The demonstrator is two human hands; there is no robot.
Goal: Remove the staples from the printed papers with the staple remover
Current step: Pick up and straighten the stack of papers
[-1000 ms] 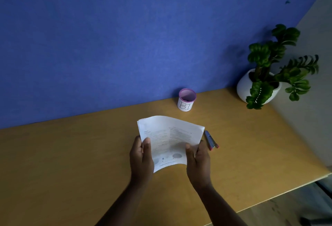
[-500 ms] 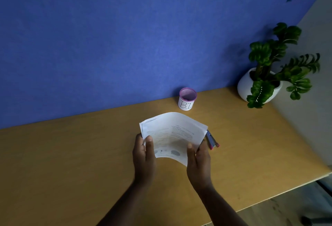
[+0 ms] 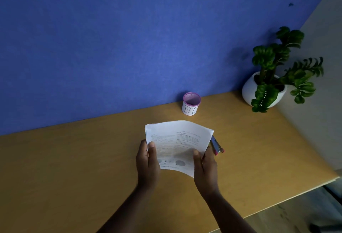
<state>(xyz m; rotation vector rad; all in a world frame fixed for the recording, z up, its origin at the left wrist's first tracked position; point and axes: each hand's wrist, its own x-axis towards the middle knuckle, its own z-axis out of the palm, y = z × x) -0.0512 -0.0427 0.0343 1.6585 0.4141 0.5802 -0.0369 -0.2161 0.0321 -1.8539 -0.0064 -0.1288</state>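
I hold the printed papers (image 3: 178,144) up over the middle of the wooden desk (image 3: 74,168), one hand on each side. My left hand (image 3: 148,166) pinches the left edge, thumb on the front of the sheet and fingers curled behind it. My right hand (image 3: 206,168) grips the lower right edge the same way, thumb on top. The white sheets bow upward between my hands, their far edge arched and the near right corner drooping. Small lines of print run in two blocks across the top page, with a few grey round marks lower down; the text is too small to read. The staple remover (image 3: 216,144) lies on the desk just beside the papers' right edge, partly hidden behind them, a slim grey body with a red tip.
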